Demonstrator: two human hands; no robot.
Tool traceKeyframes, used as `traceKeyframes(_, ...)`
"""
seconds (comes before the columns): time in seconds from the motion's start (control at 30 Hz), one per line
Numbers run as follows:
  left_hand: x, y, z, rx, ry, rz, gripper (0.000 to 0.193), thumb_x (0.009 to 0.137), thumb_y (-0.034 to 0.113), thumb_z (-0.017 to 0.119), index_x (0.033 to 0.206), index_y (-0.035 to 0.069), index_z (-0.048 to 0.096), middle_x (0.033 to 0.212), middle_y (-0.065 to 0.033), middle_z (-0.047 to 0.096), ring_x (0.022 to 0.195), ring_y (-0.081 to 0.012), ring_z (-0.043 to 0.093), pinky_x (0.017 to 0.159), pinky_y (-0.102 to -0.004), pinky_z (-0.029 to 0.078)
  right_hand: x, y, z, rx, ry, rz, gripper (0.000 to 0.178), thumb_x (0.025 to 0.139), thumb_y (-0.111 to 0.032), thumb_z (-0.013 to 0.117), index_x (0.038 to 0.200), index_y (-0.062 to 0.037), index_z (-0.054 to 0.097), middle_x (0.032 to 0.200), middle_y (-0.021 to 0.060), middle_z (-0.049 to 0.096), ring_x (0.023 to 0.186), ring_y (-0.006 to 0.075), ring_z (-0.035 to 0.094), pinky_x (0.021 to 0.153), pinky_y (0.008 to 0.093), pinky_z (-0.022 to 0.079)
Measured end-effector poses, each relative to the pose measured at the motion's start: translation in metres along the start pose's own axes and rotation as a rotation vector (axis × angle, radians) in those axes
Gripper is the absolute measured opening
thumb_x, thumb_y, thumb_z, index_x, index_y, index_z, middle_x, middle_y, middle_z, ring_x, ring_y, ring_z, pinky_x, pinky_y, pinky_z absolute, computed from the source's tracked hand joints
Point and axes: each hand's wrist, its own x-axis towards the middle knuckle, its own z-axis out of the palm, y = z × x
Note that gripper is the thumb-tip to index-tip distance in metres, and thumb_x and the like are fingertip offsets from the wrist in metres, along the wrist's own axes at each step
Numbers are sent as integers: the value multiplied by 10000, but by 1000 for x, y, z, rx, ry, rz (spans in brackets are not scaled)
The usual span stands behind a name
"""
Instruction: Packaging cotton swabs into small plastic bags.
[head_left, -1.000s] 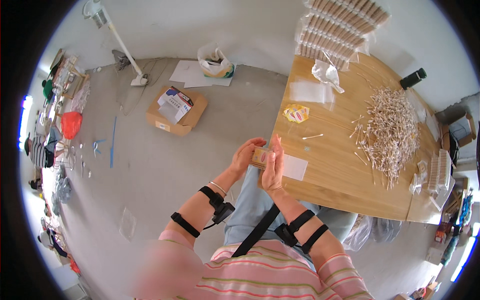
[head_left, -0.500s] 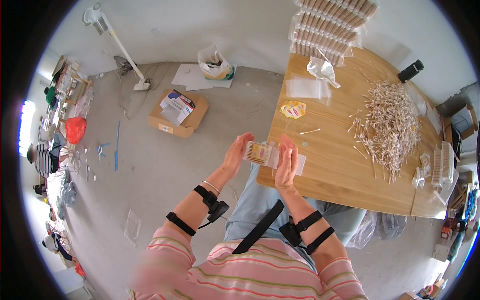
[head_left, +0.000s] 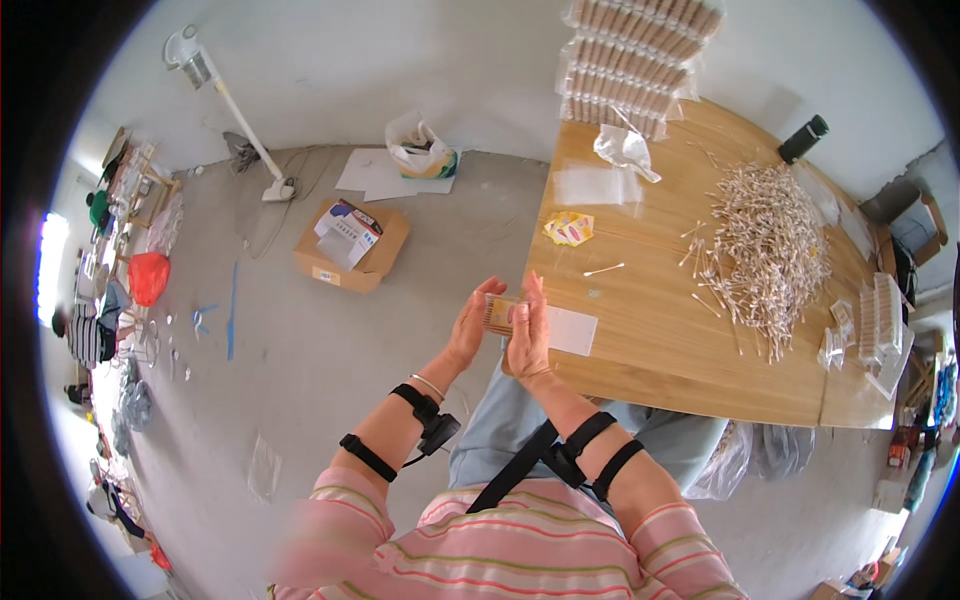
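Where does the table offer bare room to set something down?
The widest bare patch on the table lies between the white card, swab pile and near edge; a smaller one separates the lone swab from the pile. Crowded: the pile itself and the far end, under stacked swab packs.

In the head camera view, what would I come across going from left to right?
Red bag, blue strip, cardboard box, left hand, pack of cotton swabs, right hand, single loose swab, big swab pile, clear packages.
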Motion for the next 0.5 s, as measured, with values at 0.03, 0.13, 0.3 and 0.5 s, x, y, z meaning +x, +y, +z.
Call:
traceKeyframes(0.03,3,-1,3,-4,-20,-29,619,1009,481,327,1412,13,360,1393,-134,457,1283,-210,424,1072,-326,329,1,6,-1,-24,0,-51,582,1010,-315,365,1481,-20,191,1508,184,264,1395,289,262,1120,386,239)
traceKeyframes(0.13,6,2,-7,107,-1,-45,513,1009,397,384,1330,8,477,1285,-117,557,1174,-197,519,1011,-316,394,3,20,-1,-112,9,-203,591,1004,-239,396,1498,-38,140,1511,183,254,1398,289,260,1128,378,231)
traceKeyframes(0.3,14,11,-10,64,87,-153,338,963,236,475,1152,-3,623,1124,-95,642,1037,-185,597,917,-293,460,7,4,3,-353,-108,-118,602,961,-132,457,1468,11,164,1498,210,264,1416,341,217,1154,390,174)
traceKeyframes(0.5,26,6,1,960,490,99,390,886,149,544,1233,-27,528,1216,-202,567,1147,-331,534,992,-403,418,14,-19,-70,-472,-91,-236,585,919,-163,532,1408,40,284,1465,248,305,1418,360,206,1141,449,206)
